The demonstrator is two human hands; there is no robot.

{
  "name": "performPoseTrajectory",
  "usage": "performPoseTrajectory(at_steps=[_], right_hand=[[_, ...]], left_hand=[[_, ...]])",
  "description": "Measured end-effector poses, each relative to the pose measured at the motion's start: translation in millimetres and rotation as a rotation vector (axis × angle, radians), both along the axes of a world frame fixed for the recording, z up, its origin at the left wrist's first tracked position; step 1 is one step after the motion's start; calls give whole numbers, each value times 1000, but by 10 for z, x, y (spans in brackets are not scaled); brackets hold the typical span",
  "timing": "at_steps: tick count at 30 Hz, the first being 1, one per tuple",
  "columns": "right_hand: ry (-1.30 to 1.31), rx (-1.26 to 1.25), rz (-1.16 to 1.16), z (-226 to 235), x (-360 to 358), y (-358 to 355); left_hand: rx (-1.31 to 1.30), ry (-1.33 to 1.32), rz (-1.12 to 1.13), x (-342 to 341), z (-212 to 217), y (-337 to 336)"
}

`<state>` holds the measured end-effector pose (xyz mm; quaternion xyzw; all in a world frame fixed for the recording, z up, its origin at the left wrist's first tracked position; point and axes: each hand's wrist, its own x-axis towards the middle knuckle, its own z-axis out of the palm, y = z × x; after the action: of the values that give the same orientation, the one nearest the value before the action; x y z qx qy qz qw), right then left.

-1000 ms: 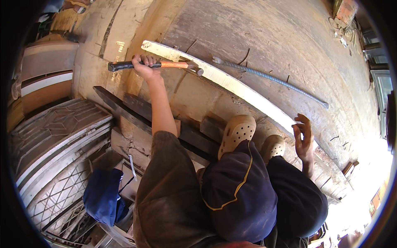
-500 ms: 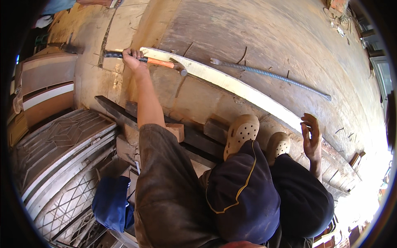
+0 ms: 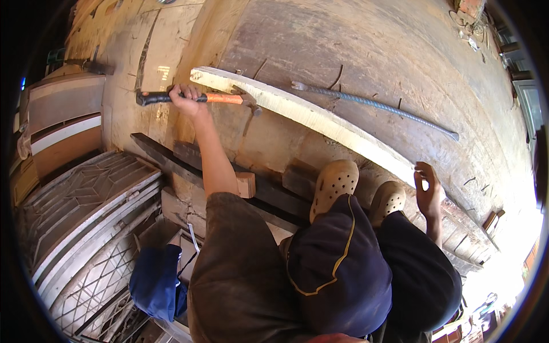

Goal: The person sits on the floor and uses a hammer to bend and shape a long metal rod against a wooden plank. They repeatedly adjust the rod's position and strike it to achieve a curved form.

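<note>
- Left hand (image 3: 184,98): the fingers are clenched around the handle of a hammer (image 3: 197,98), gripping at the junction of the black grip and the orange shaft.
- Hammer position: it lies nearly level, black grip end pointing to the person's left, metal head at the right end, at the near edge of a long pale plank (image 3: 320,119). Contact between head and plank cannot be confirmed.
- Left arm: it extends forward from the lower middle of the view, with a brown sleeve covering the upper part.
- Right hand (image 3: 428,191): the fingers are curled and partly loose, at the far right end of the plank. The hand rests against the plank's edge; a full grasp cannot be confirmed.
- Plank: it runs diagonally across the wooden floor (image 3: 354,51), from upper left to lower right.
- Steel rod (image 3: 374,106): ribbed, it lies on the floor just beyond the plank, roughly parallel to it, not touching either hand.
- Feet: two beige perforated clogs (image 3: 334,186) stand just short of the plank, between the hands.
- Dark timber (image 3: 166,154): it lies below the left arm, beside a small wood block (image 3: 246,184).
- Metal grilles (image 3: 86,228): stacked at lower left.
</note>
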<state>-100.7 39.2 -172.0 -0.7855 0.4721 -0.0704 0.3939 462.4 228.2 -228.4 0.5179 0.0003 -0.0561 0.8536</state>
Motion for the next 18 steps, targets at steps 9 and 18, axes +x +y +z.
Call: performPoseTrajectory(at_steps=[9, 18], right_hand=[[369, -366, -38, -1395, -849, -328], [39, -360, -190, -1336, -759, -420]], left_hand=[[147, -251, -17, -416, 128, -342], [335, -1123, -479, -2586, 176, -717]])
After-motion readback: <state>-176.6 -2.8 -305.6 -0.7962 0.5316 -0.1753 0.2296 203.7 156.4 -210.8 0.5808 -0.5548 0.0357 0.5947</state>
